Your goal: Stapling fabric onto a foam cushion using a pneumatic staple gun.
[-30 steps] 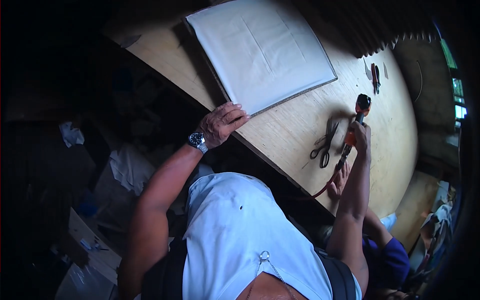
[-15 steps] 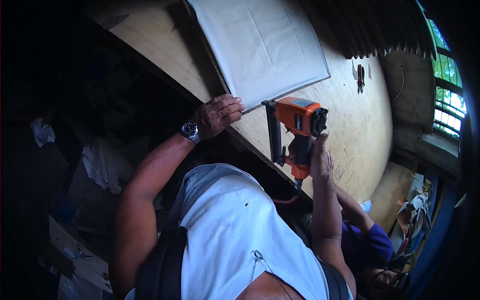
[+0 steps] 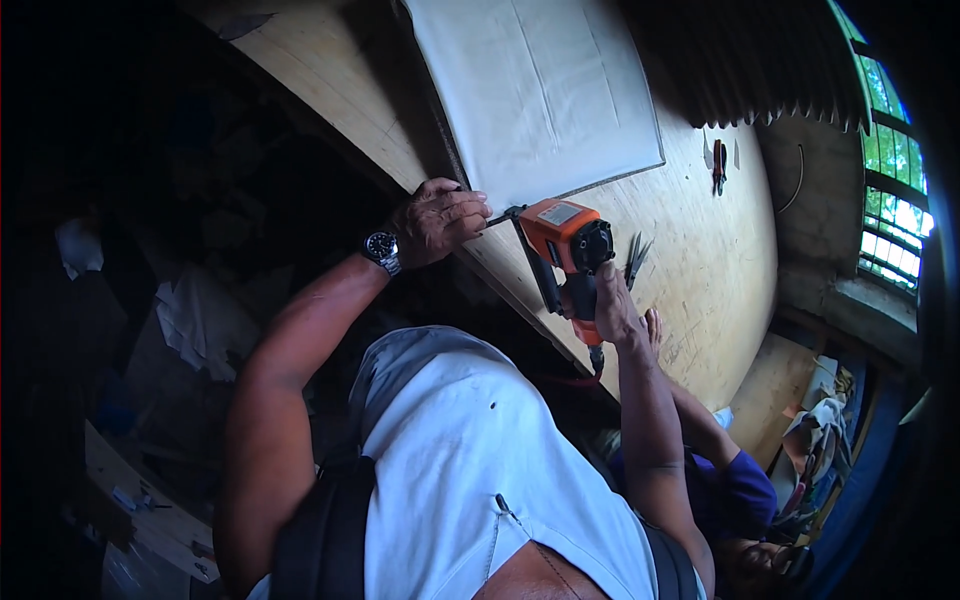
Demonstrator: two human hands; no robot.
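Note:
A flat panel covered in white sheet material [image 3: 550, 110] lies on the wooden table [image 3: 710, 260], its dark edge showing. At its near left corner my left hand [image 3: 438, 222], with a wristwatch, has its fingers closed over the edge. My right hand [image 3: 612, 308] is wrapped round the handle of an orange and black pneumatic staple gun [image 3: 562, 235]. The gun's nose is at the panel's near edge, just right of my left fingers; whether it touches is unclear. An air hose [image 3: 588, 378] runs from the handle's bottom.
Scissors [image 3: 637, 258] lie right of the gun, and pliers [image 3: 719, 168] farther back. A co-worker's hand [image 3: 653, 328] rests by the table beyond my right wrist, with a purple sleeve [image 3: 748, 490] below. Corrugated sheeting [image 3: 760, 70] hangs at the far right near a barred window [image 3: 890, 200].
My right hand has carried the staple gun left to the panel's near edge, uncovering the scissors. My left hand keeps its hold on the corner. The view has shifted slightly.

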